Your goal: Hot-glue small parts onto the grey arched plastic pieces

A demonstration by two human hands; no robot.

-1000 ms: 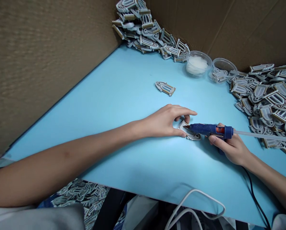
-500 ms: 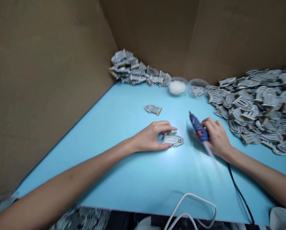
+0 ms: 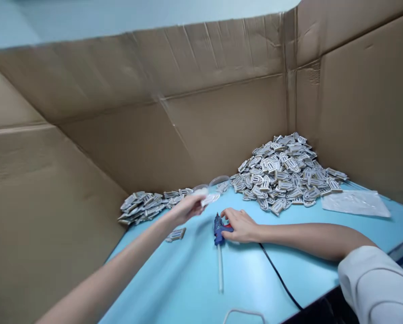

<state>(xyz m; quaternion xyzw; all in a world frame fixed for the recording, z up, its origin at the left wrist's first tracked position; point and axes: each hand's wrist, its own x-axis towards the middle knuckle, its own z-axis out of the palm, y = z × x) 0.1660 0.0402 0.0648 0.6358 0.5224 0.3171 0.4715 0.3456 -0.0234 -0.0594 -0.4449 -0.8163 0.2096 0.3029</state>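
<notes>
My left hand (image 3: 188,208) is lifted over the table and pinches a small flat white arch-shaped piece (image 3: 210,200), slightly blurred, near the clear round tubs. A blue hot glue gun (image 3: 219,231) lies along the tabletop with its nozzle facing away. Around its handle and red trigger curl the fingers of my right hand (image 3: 241,226). A long translucent glue stick (image 3: 220,270) sticks out of the gun's rear. Below my left wrist, one similar flat piece (image 3: 176,234) rests alone on the blue surface.
Tall cardboard walls (image 3: 221,117) enclose the blue table (image 3: 188,288). A big pile of flat pieces (image 3: 285,171) fills the back right, a smaller pile (image 3: 142,206) the back left. A clear tub (image 3: 223,182) stands between. A plastic bag (image 3: 356,203) and black cord (image 3: 279,274) lie rightward.
The view has tilted up and turned right. My left hand has raised the flat piece off the table towards the tubs. The glue gun has come down onto the table, still in my right hand.
</notes>
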